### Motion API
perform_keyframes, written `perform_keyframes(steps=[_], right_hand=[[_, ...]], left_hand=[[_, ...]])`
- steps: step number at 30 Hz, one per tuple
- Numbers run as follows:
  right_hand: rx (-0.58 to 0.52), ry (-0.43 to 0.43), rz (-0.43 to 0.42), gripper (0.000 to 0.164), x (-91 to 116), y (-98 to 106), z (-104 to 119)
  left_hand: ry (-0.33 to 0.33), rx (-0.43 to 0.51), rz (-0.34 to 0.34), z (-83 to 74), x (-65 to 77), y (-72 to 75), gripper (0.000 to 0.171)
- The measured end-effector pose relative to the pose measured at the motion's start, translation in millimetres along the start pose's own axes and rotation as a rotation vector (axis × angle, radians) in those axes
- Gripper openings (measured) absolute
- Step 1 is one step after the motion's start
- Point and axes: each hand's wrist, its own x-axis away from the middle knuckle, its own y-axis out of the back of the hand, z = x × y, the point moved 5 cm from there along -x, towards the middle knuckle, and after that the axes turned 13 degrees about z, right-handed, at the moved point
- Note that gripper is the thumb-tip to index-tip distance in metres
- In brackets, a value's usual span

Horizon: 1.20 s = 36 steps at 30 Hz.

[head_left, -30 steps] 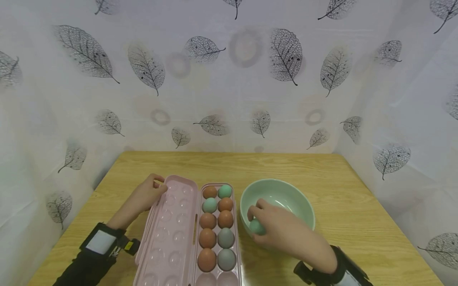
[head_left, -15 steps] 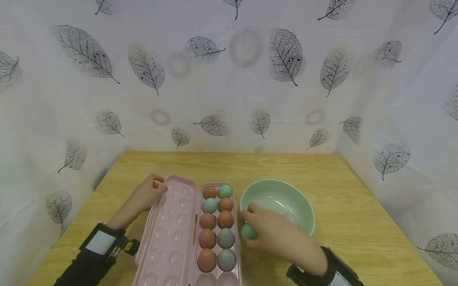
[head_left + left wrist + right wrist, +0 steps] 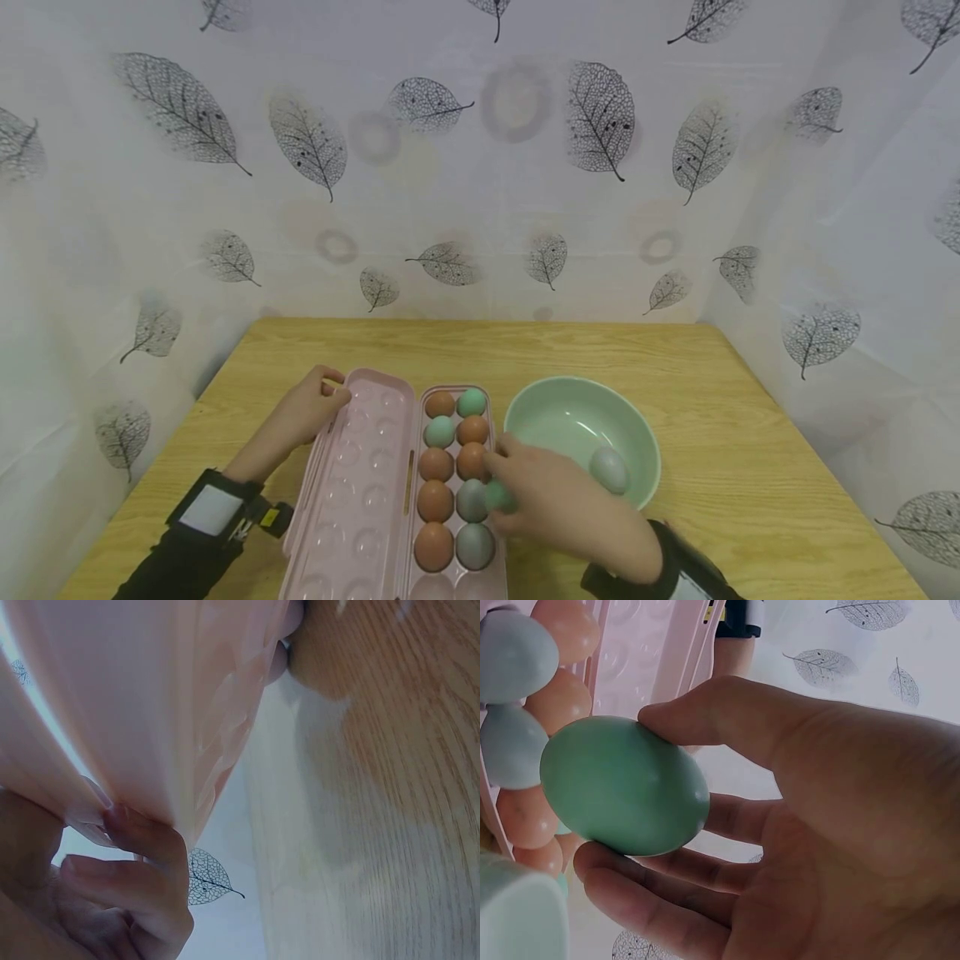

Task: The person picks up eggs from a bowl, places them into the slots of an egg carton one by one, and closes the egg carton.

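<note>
My right hand (image 3: 558,500) pinches a green egg (image 3: 622,784) between thumb and fingers. In the head view it hangs over the right edge of the pink egg carton (image 3: 498,575), overlapping the right row. Brown, grey and green eggs fill two rows there; the two nearest visible cups (image 3: 453,587) hold none. My left hand (image 3: 313,405) grips the far left corner of the carton's opened lid (image 3: 352,475), thumb and finger at its rim in the left wrist view. One pale grey egg (image 3: 608,469) lies in the green bowl (image 3: 558,404), right of the carton.
All of this stands on a wooden table (image 3: 600,342). A white curtain (image 3: 480,183) printed with leaves closes off the back and both sides. The bowl's rim (image 3: 525,881) shows beside the carton in the right wrist view.
My right hand has lifted the green egg out of the bowl and carried it left to the carton, uncovering the pale grey egg in the bowl. The left hand has stayed put.
</note>
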Motion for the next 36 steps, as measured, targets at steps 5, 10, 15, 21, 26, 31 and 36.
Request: perform_keyframes(steps=[5,10,15,21,26,31,36], right_hand=[[-0.017,0.011,-0.004,0.036,-2.6,-2.1,6.3],[0.004,0.014,0.037,0.034,-8.3,-7.3,12.8],[0.064,0.021,0.063,0.034,-12.1,-13.3,20.5],[0.108,0.045,0.048,0.038,-15.6,-18.3,31.0],[0.089,0.107,0.039,0.024,-19.4,-22.0,41.2],[0.151,0.122,0.023,0.020,-24.0,-28.3,51.6],[0.098,0.152,0.048,0.026,-27.3,-34.7,57.6]], left_hand=[[0.000,-0.004,-0.003,1.1,0.2,0.3,0.054],[0.005,0.001,-0.008,1.0,0.3,0.0,0.054],[0.003,-0.007,-0.008,-1.4,-0.3,-1.3,0.055],[0.004,-0.003,-0.005,-2.6,-0.1,-1.1,0.054],[-0.002,-0.002,-0.007,-3.4,0.5,-1.1,0.054],[-0.005,-0.013,-0.016,-3.0,0.8,-1.0,0.054],[-0.003,-0.021,-0.022,-2.4,0.2,-0.1,0.054]])
